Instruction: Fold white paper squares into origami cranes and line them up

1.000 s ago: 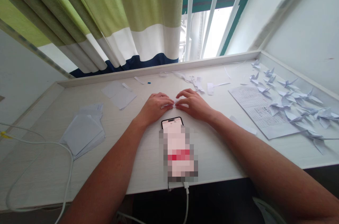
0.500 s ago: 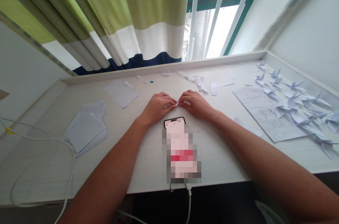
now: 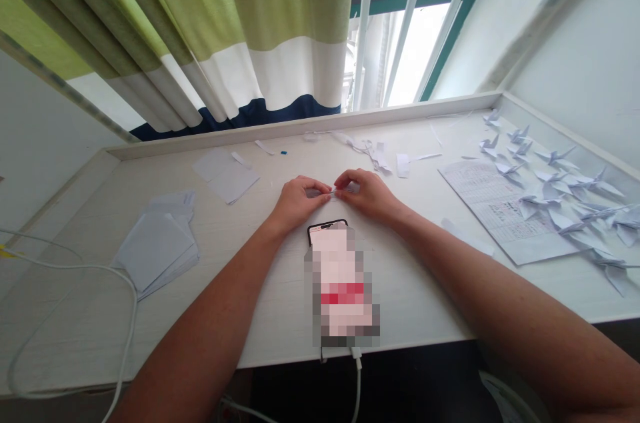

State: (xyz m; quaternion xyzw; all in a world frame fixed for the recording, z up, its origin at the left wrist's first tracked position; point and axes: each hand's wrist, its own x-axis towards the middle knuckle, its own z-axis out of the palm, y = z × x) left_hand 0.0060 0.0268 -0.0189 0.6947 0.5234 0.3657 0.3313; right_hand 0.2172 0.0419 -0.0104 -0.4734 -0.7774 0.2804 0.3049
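Observation:
My left hand (image 3: 300, 201) and my right hand (image 3: 365, 191) meet over the middle of the white desk, fingertips nearly touching. Between them they pinch a small piece of folded white paper (image 3: 333, 192), mostly hidden by the fingers. Each thumb presses against its index finger on the paper. Just in front of the hands, between my forearms, lies a phone (image 3: 340, 289) with a blurred screen and a white cable plugged into its lower end.
On the left are a stack of white paper sheets (image 3: 157, 246), loose sheets (image 3: 227, 173) and a white cable (image 3: 131, 323). Paper scraps (image 3: 380, 157) lie toward the back. Several folded paper cranes (image 3: 555, 156) and a written sheet (image 3: 500, 216) occupy the right side.
The fingers have shifted slightly on the paper, and the right hand's index finger now arches higher. The view has tilted a little; the other objects stay put.

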